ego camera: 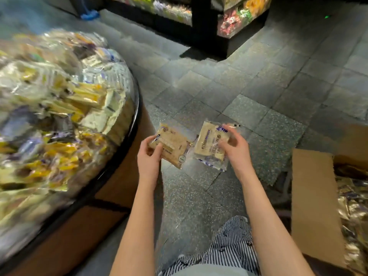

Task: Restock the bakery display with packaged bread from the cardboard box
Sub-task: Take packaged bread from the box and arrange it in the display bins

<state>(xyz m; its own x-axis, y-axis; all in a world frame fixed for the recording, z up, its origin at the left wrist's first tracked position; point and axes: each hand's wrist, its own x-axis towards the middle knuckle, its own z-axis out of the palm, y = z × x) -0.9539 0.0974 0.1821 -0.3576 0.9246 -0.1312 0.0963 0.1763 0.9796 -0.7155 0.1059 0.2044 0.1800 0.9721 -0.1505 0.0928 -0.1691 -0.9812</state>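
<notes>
My left hand (150, 154) grips one clear-wrapped bread pack (173, 145) by its near left corner, thumb on top. My right hand (234, 148) holds a second bread pack (209, 146) from its right side, fingers curled over it. Both packs hang above the floor between the display and the box. The round bakery display (135, 108) on the left is heaped with wrapped bread, blurred by motion. The open cardboard box (312, 200) stands at the right edge with more shiny wrapped packs (353, 208) inside.
Grey speckled floor tiles (249, 92) stretch ahead. A dark shelf unit (203, 26) with colourful packaged goods stands at the back. The display's wooden base (111, 188) curves close to my left arm. My striped clothing (229, 248) shows at the bottom.
</notes>
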